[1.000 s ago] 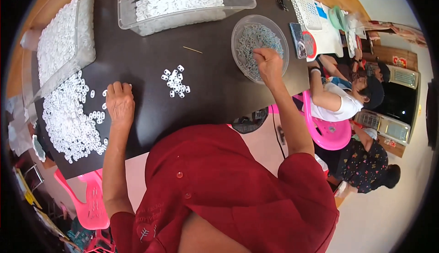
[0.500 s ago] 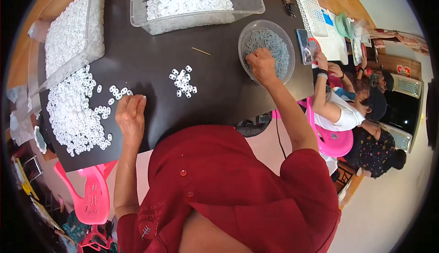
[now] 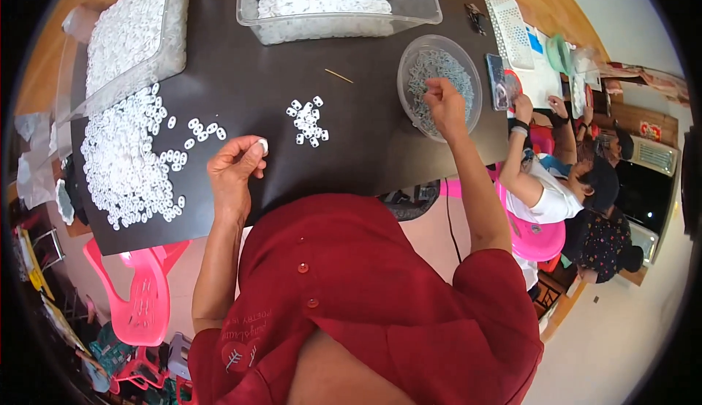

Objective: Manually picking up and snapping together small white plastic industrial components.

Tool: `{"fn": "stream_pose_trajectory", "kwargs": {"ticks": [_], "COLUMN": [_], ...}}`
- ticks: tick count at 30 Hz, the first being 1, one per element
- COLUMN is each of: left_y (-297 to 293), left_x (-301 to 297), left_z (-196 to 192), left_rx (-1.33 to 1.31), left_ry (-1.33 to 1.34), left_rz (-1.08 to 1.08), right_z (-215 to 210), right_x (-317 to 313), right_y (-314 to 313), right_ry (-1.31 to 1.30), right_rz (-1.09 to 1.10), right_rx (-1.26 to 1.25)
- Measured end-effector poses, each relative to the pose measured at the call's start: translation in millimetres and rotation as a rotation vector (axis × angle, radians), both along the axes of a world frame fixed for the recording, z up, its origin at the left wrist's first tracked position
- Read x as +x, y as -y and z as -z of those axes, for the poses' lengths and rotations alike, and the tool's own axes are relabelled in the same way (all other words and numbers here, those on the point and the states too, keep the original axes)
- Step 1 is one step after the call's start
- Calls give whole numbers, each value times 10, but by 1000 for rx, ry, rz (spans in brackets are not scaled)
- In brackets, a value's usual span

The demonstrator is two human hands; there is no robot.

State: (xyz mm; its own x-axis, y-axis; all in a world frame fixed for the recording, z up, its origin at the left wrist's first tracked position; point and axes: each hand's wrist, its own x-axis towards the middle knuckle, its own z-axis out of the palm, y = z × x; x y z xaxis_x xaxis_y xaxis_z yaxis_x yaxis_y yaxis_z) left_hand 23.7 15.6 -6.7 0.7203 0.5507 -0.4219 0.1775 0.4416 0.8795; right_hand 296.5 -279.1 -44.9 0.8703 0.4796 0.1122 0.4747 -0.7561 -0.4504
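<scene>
My left hand [image 3: 235, 165] is raised over the dark table's near side, thumb and fingers pinching a small white oval plastic piece [image 3: 263, 145]. Over the round clear bowl [image 3: 402, 83] of small grey-blue metal parts [image 3: 442, 68], my right hand [image 3: 446, 106] has its fingers drawn together; whatever they hold is too small to make out. Between the hands lies a small cluster of white pieces with dark slots [image 3: 308, 122]. Left of my left hand spreads a large loose heap of white oval pieces [image 3: 128, 163], with several strays [image 3: 207, 130] at its edge.
Two clear bins of white pieces, one at the far left [image 3: 172, 46] and one at the back [image 3: 340, 21], stand on the table. A thin yellowish stick [image 3: 338, 76] lies mid-table. Right of the bowl are a phone [image 3: 497, 81] and a seated co-worker [image 3: 545, 182]. A pink chair [image 3: 142, 295] stands lower left.
My left hand has lifted from beside the heap and moved right, a white oval piece now showing in its fingers. The right hand has risen a little out of the metal parts.
</scene>
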Motion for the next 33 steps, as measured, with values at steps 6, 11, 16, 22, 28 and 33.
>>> {"fn": "stream_pose_trajectory", "kwargs": {"ticks": [6,11,16,22,28,33], "left_y": [45,110,145,155,44,-38], "left_x": [5,12,75,32,-19,-51], "left_z": [-102,-134,-192,-160,-70,-90], "left_rx": [-62,-35,-67,267,560,646], "left_ry": [36,35,63,95,111,76], "left_rz": [8,30,33,49,98,196], "right_z": [-300,-510,-554,-536,-523,-486], "right_x": [-254,-538,-930,-1307,-1435,-1511], "right_y": [-253,-631,-1156,-1633,-1793,-1829], "right_ry": [-400,-777,-1082,-1264,-1329,-1377], "right_rz": [66,88,-37,-230,-241,-150], "right_rx": [425,684,760,694,587,569]}}
